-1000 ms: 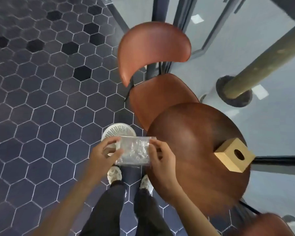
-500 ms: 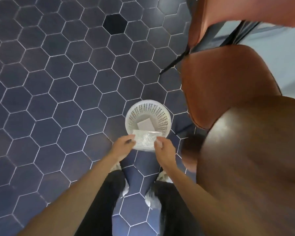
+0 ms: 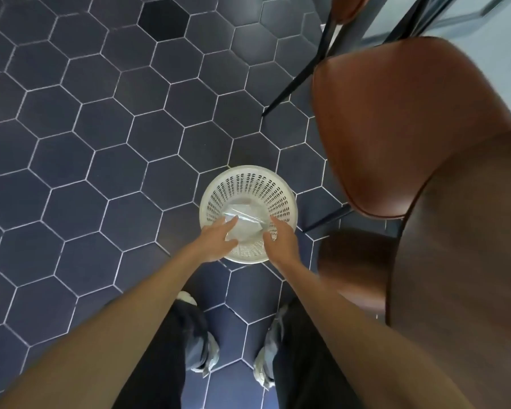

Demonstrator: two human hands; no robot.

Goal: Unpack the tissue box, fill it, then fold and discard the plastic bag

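The folded clear plastic bag (image 3: 246,224) lies inside the white perforated waste basket (image 3: 281,199) on the floor in front of my feet. My left hand (image 3: 217,239) reaches over the basket's near left rim, fingers spread, fingertips at the bag's left edge. Over the near right rim, my right hand (image 3: 279,240) is spread too, its fingertips by the bag's right edge. Neither hand closes on the bag. The tissue box is out of view.
The floor is dark blue hexagonal tile (image 3: 101,143). A brown chair seat (image 3: 396,128) with black legs stands right of the basket. The round brown table's edge (image 3: 460,261) fills the right side, with a brown stool or seat (image 3: 354,267) below it.
Both hands carried the folded bag down from table height to the basket and spread apart; the bag now rests inside it. My view tilted down, so the tissue box left the frame.
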